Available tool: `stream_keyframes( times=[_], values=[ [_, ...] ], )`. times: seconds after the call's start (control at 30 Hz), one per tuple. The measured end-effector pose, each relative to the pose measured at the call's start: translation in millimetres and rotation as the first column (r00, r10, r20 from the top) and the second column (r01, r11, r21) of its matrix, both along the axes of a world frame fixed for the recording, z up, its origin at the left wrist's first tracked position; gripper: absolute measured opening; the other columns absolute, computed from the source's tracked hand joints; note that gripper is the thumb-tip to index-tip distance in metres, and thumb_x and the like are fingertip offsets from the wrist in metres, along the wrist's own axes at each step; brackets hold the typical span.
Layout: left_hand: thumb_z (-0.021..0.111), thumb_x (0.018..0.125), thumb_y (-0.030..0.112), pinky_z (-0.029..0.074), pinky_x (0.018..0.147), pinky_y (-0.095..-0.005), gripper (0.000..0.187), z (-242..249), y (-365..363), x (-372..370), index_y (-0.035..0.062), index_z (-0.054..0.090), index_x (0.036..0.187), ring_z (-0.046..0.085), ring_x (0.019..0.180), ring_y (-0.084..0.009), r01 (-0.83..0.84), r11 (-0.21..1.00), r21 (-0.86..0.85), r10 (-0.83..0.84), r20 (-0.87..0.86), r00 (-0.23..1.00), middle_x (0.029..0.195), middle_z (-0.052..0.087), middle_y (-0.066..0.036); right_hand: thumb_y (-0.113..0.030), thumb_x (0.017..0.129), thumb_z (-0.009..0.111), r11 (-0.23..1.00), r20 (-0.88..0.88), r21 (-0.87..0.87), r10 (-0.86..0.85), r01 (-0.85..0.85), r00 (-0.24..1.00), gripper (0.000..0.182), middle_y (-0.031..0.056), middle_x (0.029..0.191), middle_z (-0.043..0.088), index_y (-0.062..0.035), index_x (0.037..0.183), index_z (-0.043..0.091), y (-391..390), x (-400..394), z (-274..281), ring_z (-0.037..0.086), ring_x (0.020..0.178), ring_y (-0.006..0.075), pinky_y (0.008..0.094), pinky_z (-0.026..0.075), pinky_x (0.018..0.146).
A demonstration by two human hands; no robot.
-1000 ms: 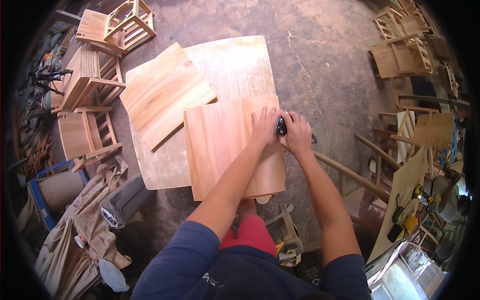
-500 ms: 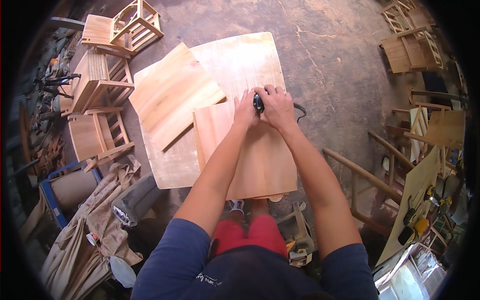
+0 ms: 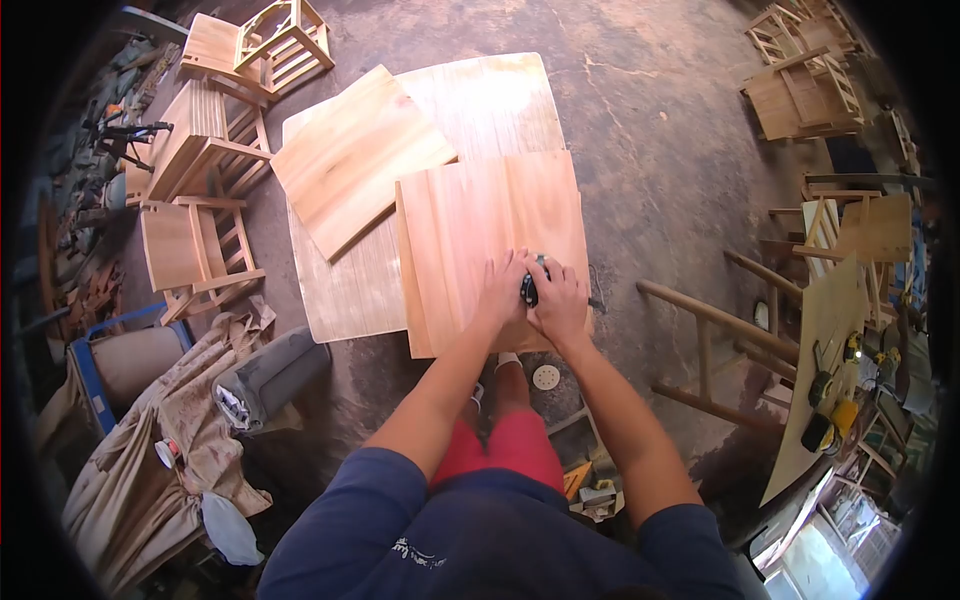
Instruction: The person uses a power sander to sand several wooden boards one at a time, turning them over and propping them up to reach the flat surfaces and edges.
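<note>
Both of my hands are together on a small dark corded power sander (image 3: 531, 289), low on the near part of a wooden panel (image 3: 480, 220). My right hand (image 3: 560, 300) is wrapped over the sander from the right. From the left, my left hand (image 3: 503, 288) presses against its side, fingers bent around it. The sander's underside is hidden. Beneath this panel lies a larger pale board (image 3: 350, 300), and a second wooden panel (image 3: 360, 160) rests at an angle on its left part.
Wooden chairs (image 3: 200, 240) stand along the left, with more chairs (image 3: 800, 95) at the far right. A wooden frame (image 3: 715, 325) and a board bearing yellow-and-black tools (image 3: 830, 425) are on my right. A round sanding disc (image 3: 546, 377) lies on the floor near my feet.
My hands and the sander have moved toward me, from the panel's far part to its near part. The view has shifted slightly, and the floor disc now shows fully.
</note>
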State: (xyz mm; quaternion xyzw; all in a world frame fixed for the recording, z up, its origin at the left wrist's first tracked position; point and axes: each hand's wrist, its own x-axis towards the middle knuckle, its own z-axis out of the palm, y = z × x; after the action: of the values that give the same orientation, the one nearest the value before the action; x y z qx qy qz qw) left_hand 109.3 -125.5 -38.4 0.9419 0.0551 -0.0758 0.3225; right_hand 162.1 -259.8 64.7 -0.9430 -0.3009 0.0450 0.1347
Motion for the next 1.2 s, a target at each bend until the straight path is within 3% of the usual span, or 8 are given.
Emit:
stream_keyframes(
  times=[0.1, 0.27, 0.43, 0.6, 0.8, 1.0, 1.1, 1.2],
  values=[
    [0.076, 0.080, 0.019, 0.024, 0.125, -0.0692, 0.086, 35, -19, -44, 0.0169, 0.043, 0.160, 0.031, 0.159, -0.0392, -0.002, 0.994, -0.112, 0.002, -0.005, 1.000, 0.168, 0.040, -0.014, -0.015, 0.064, 0.081, 0.999, 0.011, 0.022, -0.033, 0.032, 0.999, 0.078, 0.0038, 0.125, 0.062, -0.0238, 0.138, 0.062, -21, -50, 9, 0.063, 0.105, 0.0291, 0.0451, 0.052, 0.085],
    [0.081, 0.075, 0.018, 0.023, 0.124, -0.0706, 0.090, 17, -45, -98, 0.0172, 0.045, 0.157, 0.031, 0.159, -0.0397, 0.041, 0.997, -0.068, -0.039, 0.021, 0.999, 0.168, 0.041, -0.014, -0.015, 0.062, 0.080, 0.999, 0.023, 0.016, -0.047, 0.046, 0.999, 0.075, 0.0040, 0.125, 0.061, -0.0236, 0.134, 0.063, -46, -106, 8, 0.063, 0.104, 0.0286, 0.0454, 0.049, 0.081],
    [0.081, 0.074, 0.016, 0.025, 0.122, -0.0718, 0.090, 18, -44, -87, 0.0178, 0.045, 0.157, 0.032, 0.159, -0.0382, 0.048, 0.998, -0.041, -0.047, 0.026, 0.999, 0.168, 0.042, -0.012, -0.014, 0.063, 0.078, 0.997, 0.073, 0.051, -0.056, 0.052, 0.996, 0.073, 0.0043, 0.124, 0.062, -0.0213, 0.134, 0.063, -43, -95, 8, 0.063, 0.102, 0.0292, 0.0442, 0.049, 0.081],
    [0.072, 0.085, 0.016, 0.021, 0.124, -0.0723, 0.081, -24, -19, -27, 0.0199, 0.043, 0.161, 0.027, 0.162, -0.0390, 0.019, 0.999, -0.029, -0.016, 0.080, 0.997, 0.171, 0.038, -0.010, -0.014, 0.065, 0.077, 0.999, 0.102, 0.034, -0.019, 0.015, 0.995, 0.071, 0.0045, 0.125, 0.062, -0.0201, 0.134, 0.063, -14, -30, 3, 0.063, 0.101, 0.0290, 0.0429, 0.050, 0.081],
    [0.070, 0.086, 0.013, 0.027, 0.123, -0.0705, 0.080, -13, 39, 82, 0.0195, 0.042, 0.161, 0.031, 0.161, -0.0336, -0.036, 0.999, 0.035, 0.033, 0.067, 0.997, 0.170, 0.039, -0.005, -0.017, 0.069, 0.078, 1.000, 0.137, 0.019, 0.010, -0.013, 0.991, 0.077, 0.0020, 0.127, 0.063, -0.0234, 0.142, 0.057, 44, 78, -6, 0.063, 0.109, 0.0270, 0.0436, 0.051, 0.077],
    [0.075, 0.084, 0.019, 0.027, 0.124, -0.0698, 0.084, -11, 118, 179, 0.0161, 0.041, 0.160, 0.030, 0.161, -0.0316, -0.103, 0.987, 0.124, 0.102, 0.016, 0.995, 0.168, 0.041, -0.004, -0.017, 0.071, 0.079, 0.998, 0.183, 0.004, 0.064, -0.066, 0.981, 0.063, -0.0009, 0.115, 0.064, -0.0264, 0.131, 0.063, 125, 183, -13, 0.066, 0.101, 0.0244, 0.0424, 0.052, 0.072],
    [0.076, 0.084, 0.020, 0.028, 0.125, -0.0681, 0.084, -11, 150, 217, 0.0148, 0.041, 0.160, 0.030, 0.160, -0.0306, -0.051, 0.966, 0.254, 0.064, -0.041, 0.997, 0.167, 0.042, -0.004, -0.017, 0.071, 0.079, 0.997, 0.205, 0.028, 0.070, -0.078, 0.976, 0.057, -0.0008, 0.108, 0.064, -0.0266, 0.125, 0.066, 158, 223, -20, 0.066, 0.096, 0.0242, 0.0423, 0.053, 0.068],
    [0.077, 0.083, 0.023, 0.028, 0.125, -0.0668, 0.086, -13, 166, 240, 0.0146, 0.040, 0.161, 0.031, 0.160, -0.0303, -0.095, 0.962, 0.255, 0.112, -0.052, 0.992, 0.166, 0.044, -0.004, -0.017, 0.070, 0.079, 0.993, 0.224, 0.052, 0.096, -0.110, 0.970, 0.056, -0.0011, 0.114, 0.067, -0.0277, 0.124, 0.066, 175, 248, -27, 0.067, 0.096, 0.0249, 0.0427, 0.053, 0.068]
  ],
)
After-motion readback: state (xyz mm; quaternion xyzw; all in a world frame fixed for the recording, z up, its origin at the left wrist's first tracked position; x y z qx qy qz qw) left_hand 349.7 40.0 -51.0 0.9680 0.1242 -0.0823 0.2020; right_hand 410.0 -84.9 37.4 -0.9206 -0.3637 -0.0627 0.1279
